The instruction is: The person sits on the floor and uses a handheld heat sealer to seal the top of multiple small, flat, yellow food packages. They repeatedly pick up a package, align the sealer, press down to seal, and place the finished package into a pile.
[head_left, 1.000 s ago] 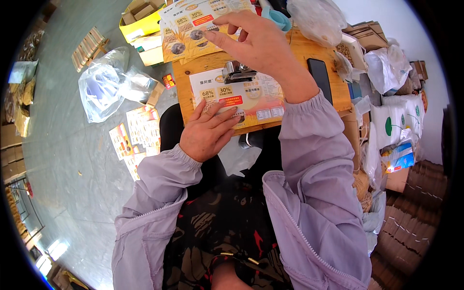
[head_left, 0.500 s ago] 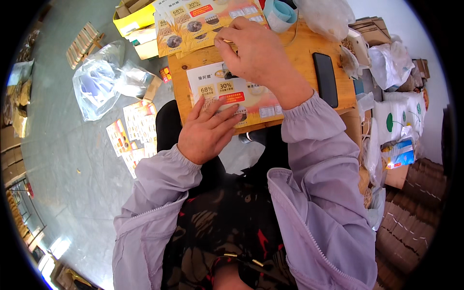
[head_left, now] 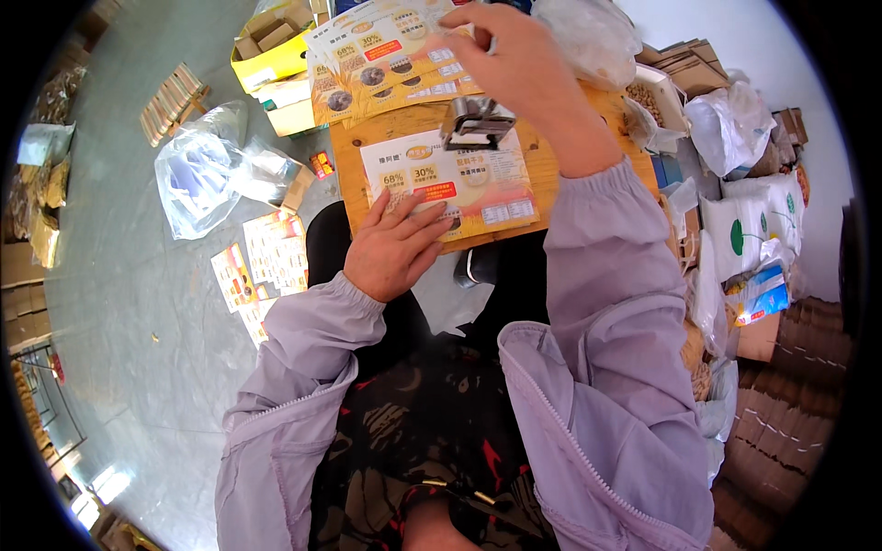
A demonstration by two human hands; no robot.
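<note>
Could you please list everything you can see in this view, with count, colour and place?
Printed card: one, white and orange, flat on the board under the left hand.
Stamp tool: one, dark metal, standing on the card's top edge.
Card stack: several, orange and white, fanned at the board's far end.
Wooden board: one, tan, in front of the person.
Yellow box: one, on the floor, far left.
Clear plastic bag: one, on the floor, left.
Loose leaflets: a few, orange and white, on the floor.
White sacks: several, right.
Left hand: pressing the card's near edge.
Right hand: raised above the stamp tool; grip unclear.
</note>
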